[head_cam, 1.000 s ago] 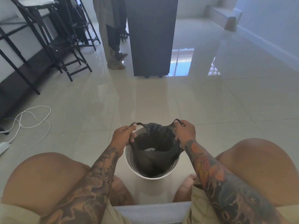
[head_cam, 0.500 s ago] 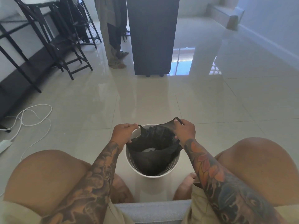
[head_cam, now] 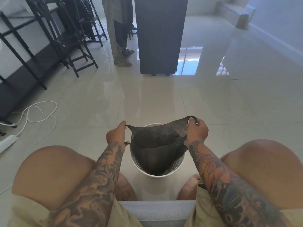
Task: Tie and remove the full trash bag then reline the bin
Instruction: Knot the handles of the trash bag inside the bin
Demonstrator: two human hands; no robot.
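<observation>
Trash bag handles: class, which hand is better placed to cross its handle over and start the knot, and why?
Probably the right hand: it pinches its handle higher, above the white bin. The left hand holds the trash bag lower, near the rim.

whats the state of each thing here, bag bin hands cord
black trash bag: mouth pulled wide, untied, body in the bin
white bin: upright on the floor
left hand: pinches the bag's left handle
right hand: grips the bag's right handle
white cord: looped loose on the floor
</observation>
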